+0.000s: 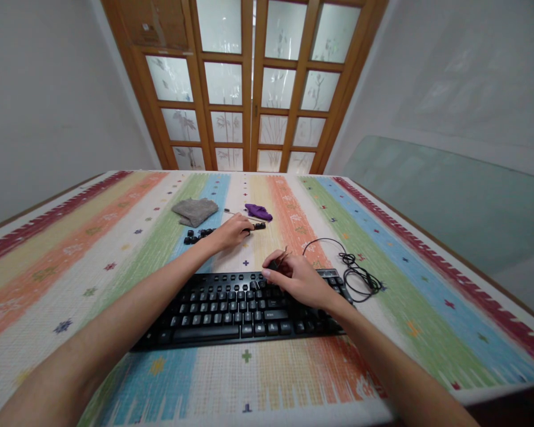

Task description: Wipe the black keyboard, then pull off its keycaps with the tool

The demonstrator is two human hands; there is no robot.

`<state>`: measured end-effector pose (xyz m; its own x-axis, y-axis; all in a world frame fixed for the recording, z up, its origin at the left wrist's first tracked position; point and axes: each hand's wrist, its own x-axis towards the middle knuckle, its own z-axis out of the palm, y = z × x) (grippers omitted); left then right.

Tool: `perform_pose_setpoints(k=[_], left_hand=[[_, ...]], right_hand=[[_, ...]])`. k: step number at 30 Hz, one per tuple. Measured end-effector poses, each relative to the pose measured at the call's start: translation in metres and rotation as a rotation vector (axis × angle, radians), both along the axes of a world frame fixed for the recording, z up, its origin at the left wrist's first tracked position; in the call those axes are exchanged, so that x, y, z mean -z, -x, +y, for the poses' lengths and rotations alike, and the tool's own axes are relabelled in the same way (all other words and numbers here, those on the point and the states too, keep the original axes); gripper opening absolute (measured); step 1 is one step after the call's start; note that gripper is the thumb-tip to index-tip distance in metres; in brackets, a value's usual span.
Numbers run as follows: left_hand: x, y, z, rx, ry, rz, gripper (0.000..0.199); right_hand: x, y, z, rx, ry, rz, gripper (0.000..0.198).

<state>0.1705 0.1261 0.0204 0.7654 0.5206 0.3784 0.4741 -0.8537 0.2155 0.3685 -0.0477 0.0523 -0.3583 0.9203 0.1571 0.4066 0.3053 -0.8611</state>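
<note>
A black keyboard (231, 308) lies across the near part of the table, most keys in place, some spots at its back row bare or hidden. Over its back edge, my right hand (300, 279) is closed on a small dark object (273, 262); thin brownish strands show by the fingertips, and its kind is unclear. Farther off, my left hand (235, 232) reaches down with fingers curled onto a black keycap. Loose keycaps (196, 236) lie to its left, and more keycaps (260, 225) sit just to its right.
Behind the keycaps lie a grey cloth (194, 212), a purple cloth (258, 212) and a thin dark-tipped stick (228, 210). A coiled black cable (358, 276) rests to the right. The striped tablecloth (129, 273) covers the table; glass-paned wooden doors (249, 107) stand beyond.
</note>
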Motion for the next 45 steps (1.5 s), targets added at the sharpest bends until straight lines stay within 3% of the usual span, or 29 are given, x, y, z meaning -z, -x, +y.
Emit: perform_pose_setpoints(k=[7, 15, 20, 24, 27, 29, 32, 34, 41, 45], left_hand=[[-0.011, 0.035, -0.024, -0.083, -0.009, -0.082, 0.023], [-0.016, 0.083, -0.114, -0.117, 0.201, -0.049, 0.024], [-0.009, 0.083, -0.148, -0.054, 0.266, -0.025, 0.026], [-0.009, 0.081, -0.152, -0.044, 0.264, -0.032, 0.026], [-0.009, 0.08, -0.153, -0.046, 0.254, -0.039, 0.026], [-0.009, 0.08, -0.154, -0.06, 0.247, -0.04, 0.026], [-0.007, 0.08, -0.155, -0.081, 0.235, -0.049, 0.027], [-0.006, 0.081, -0.154, -0.086, 0.243, -0.05, 0.027], [-0.013, 0.075, -0.152, -0.13, 0.359, -0.157, 0.042], [-0.022, 0.059, -0.152, -0.069, 0.529, -0.326, 0.043]], right_hand=[[0.001, 0.0, -0.001, 0.016, 0.025, -0.014, 0.018], [0.012, 0.01, 0.0, 0.106, 0.111, 0.095, 0.021], [0.012, 0.027, -0.007, 0.092, -0.001, -0.051, 0.017], [0.002, 0.04, -0.015, 0.008, -0.174, -0.279, 0.01], [-0.005, 0.045, -0.007, 0.004, -0.199, -0.351, 0.009], [-0.008, 0.044, 0.006, 0.04, -0.1, -0.292, 0.012], [-0.01, 0.039, 0.03, 0.08, 0.363, -0.094, 0.022], [-0.011, 0.035, 0.041, 0.089, 0.429, -0.06, 0.029], [-0.022, 0.031, 0.033, -0.068, 0.278, 0.111, 0.032], [-0.024, 0.032, 0.025, -0.161, 0.21, 0.171, 0.042]])
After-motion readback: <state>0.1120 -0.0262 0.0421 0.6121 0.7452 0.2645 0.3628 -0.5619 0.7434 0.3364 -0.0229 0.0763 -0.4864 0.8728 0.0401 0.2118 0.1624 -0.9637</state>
